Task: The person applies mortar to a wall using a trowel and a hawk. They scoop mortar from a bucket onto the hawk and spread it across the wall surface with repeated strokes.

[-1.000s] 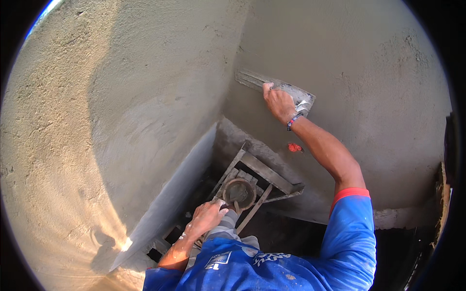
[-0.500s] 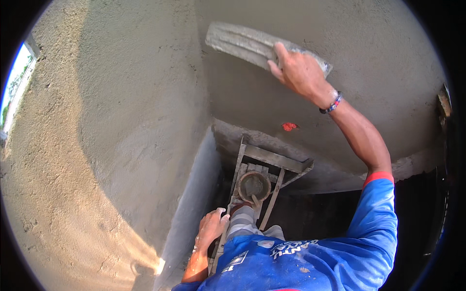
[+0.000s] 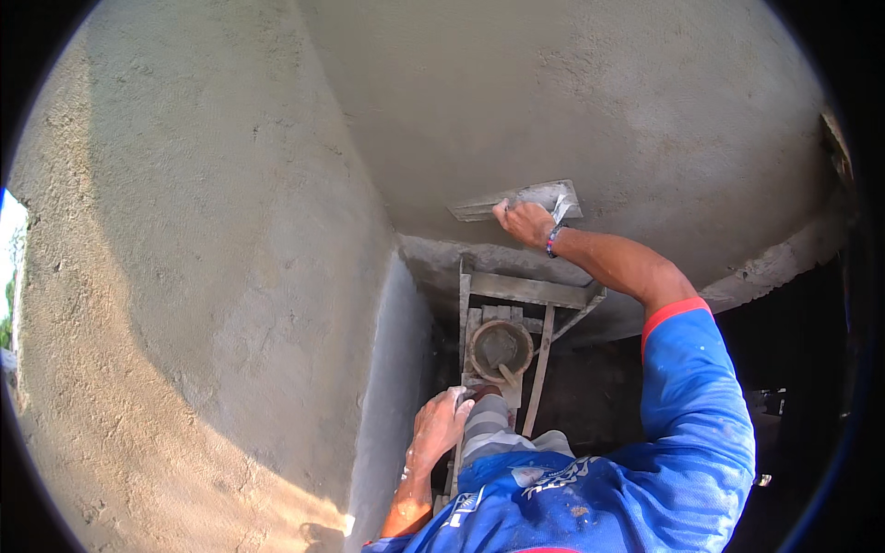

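My right hand (image 3: 527, 224) is closed on a long, mortar-smeared plastering float (image 3: 544, 194). The float lies against the grey plastered wall (image 3: 442, 111) ahead, low down and just right of the inner corner. A beaded bracelet circles that wrist. Lower down, beside the left wall (image 3: 249, 240), hangs my left hand (image 3: 439, 426). Its fingers are loosely bent and apart, with pale mortar on the tips, and no tool shows in it. A round bucket (image 3: 501, 347) with wet mortar and a handle-like stick inside stands past my left hand.
The bucket rests on planks within a narrow wooden scaffold (image 3: 527, 288) below the far wall. My foot and striped trouser leg are just before it. Dark space (image 3: 599, 396) lies right of the scaffold. Sunlight falls on the left wall, beside a bright opening (image 3: 13, 249).
My right hand has brought the float down the wall, from high up to just above the scaffold. The red patch on the wall is now out of sight. My left hand stays low.
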Tool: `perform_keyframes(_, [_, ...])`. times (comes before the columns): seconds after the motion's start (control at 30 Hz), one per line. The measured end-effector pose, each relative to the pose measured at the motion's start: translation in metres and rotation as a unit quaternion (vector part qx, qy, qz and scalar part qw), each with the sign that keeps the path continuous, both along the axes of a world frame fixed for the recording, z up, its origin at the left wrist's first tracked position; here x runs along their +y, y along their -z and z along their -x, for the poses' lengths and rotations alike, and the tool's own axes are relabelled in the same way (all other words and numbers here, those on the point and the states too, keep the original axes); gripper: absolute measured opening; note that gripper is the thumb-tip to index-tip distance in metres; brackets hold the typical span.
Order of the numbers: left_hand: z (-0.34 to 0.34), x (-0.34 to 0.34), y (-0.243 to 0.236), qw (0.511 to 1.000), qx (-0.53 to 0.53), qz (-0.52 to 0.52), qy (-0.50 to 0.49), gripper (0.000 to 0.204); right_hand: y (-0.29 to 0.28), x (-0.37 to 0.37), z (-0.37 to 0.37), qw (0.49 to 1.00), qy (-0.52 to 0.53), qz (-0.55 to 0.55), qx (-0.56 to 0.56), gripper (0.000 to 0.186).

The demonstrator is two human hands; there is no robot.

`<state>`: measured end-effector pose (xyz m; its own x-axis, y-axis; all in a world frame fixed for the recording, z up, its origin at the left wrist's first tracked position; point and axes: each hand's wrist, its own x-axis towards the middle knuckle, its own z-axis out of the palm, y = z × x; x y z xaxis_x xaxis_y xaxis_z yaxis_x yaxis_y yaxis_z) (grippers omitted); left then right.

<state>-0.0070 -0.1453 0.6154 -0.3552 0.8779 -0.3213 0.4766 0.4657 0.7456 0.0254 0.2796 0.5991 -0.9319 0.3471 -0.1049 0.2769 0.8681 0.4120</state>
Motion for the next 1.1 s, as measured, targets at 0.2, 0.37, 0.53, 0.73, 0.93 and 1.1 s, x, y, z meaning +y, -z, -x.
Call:
perform_keyframes(0.2, [0.002,-0.056,0.040,0.991,-0.026,0.112,-0.072,0.038,-0.023,-0.040,-0.026,0.989,-0.049,0.136,-0.034,0.033])
perform_keyframes(0.37, [0.006,-0.025,0.016,0.995,0.006,0.091,-0.033,0.038,-0.239,-0.062,-0.032,0.967,-0.019,0.095,0.234,0.035])
perform_keyframes(0.53, [0.010,0.033,-0.009,0.996,0.046,-0.029,0.066,0.038,-0.368,-0.014,-0.026,0.909,-0.059,-0.137,0.388,0.030])
perform_keyframes(0.73, [0.006,0.043,-0.014,0.994,0.054,-0.056,0.079,0.040,-0.209,0.001,-0.026,0.978,-0.061,-0.103,0.171,0.028])
perform_keyframes(0.93, [0.001,0.002,0.000,0.999,0.032,0.010,0.032,0.042,-0.144,-0.027,-0.051,0.996,-0.004,0.063,0.056,0.023])
perform_keyframes(1.1, [0.001,-0.015,0.011,0.997,0.023,0.068,0.030,0.041,-0.380,-0.048,-0.014,0.907,-0.081,-0.108,0.399,0.035])
